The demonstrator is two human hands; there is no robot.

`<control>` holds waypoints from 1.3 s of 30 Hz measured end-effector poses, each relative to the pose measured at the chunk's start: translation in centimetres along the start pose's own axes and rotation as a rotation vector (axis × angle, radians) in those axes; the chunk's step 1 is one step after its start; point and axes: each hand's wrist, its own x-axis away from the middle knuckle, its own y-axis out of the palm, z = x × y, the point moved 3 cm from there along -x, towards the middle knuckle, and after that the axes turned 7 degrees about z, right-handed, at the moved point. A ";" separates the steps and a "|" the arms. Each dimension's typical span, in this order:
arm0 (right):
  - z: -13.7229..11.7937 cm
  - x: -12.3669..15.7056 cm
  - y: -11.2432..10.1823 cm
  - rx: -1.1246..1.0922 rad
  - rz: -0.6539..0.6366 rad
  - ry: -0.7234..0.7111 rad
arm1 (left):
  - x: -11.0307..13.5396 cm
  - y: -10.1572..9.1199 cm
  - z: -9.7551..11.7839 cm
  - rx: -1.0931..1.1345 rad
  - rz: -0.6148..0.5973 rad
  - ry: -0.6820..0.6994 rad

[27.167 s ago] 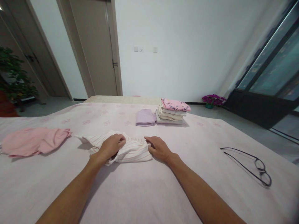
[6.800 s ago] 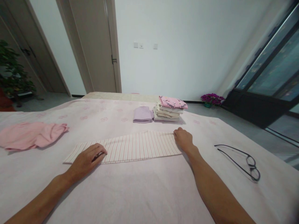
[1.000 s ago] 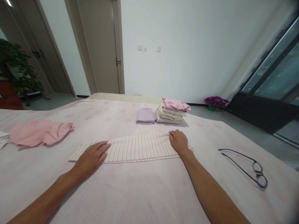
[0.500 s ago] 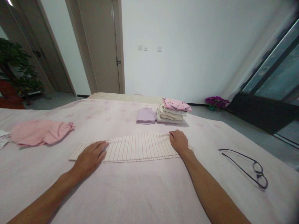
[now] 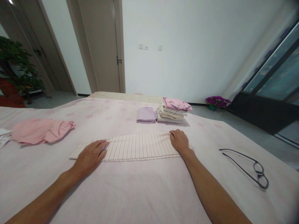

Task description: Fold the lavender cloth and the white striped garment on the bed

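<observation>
A long folded piece of white fabric with pink and tan stripes (image 5: 140, 146) lies crosswise before me; I cannot tell which garment it is. My left hand (image 5: 92, 155) rests flat on its left part, fingers stretched out. At the other end, my right hand (image 5: 179, 141) has its fingers bent over the upper edge, closed on the cloth, with the fingertips partly hidden. Small creases run through the fabric beside the right fingers. Beyond it sit a folded lilac cloth (image 5: 146, 115) and a stack of folded clothes (image 5: 171, 115) topped by a pink printed piece (image 5: 177, 104).
A pale pink flowered cover (image 5: 149, 193) spreads under everything. Crumpled pink clothing (image 5: 42, 130) lies at the left, with a white cloth (image 5: 4, 137) beside it. Dark-framed eyeglasses (image 5: 259, 175) rest unfolded at the right. Purple flowers (image 5: 217, 101) stand on the floor by the wall.
The view has shifted very slightly. Both hands and the striped fabric keep the same positions.
</observation>
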 end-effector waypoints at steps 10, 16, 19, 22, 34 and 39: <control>-0.2 0.0 -0.3 -0.001 -0.026 0.006 | 0.2 0.3 -0.3 -0.002 0.001 0.009; -0.1 0.0 -0.2 -0.006 -0.017 -0.001 | 0.1 0.3 -0.4 0.003 -0.001 0.021; -0.1 0.0 -0.1 -0.017 0.000 -0.004 | 0.1 0.3 -0.4 0.007 0.002 0.024; -0.1 0.0 -0.2 -0.020 0.007 0.000 | 0.1 0.4 -0.5 0.003 0.001 0.021; -0.2 0.1 -0.4 -0.012 -0.016 -0.002 | 0.1 0.2 -0.3 0.011 0.010 0.020; -0.1 0.0 -0.3 -0.028 -0.012 0.005 | 0.1 0.2 -0.3 0.009 0.008 0.025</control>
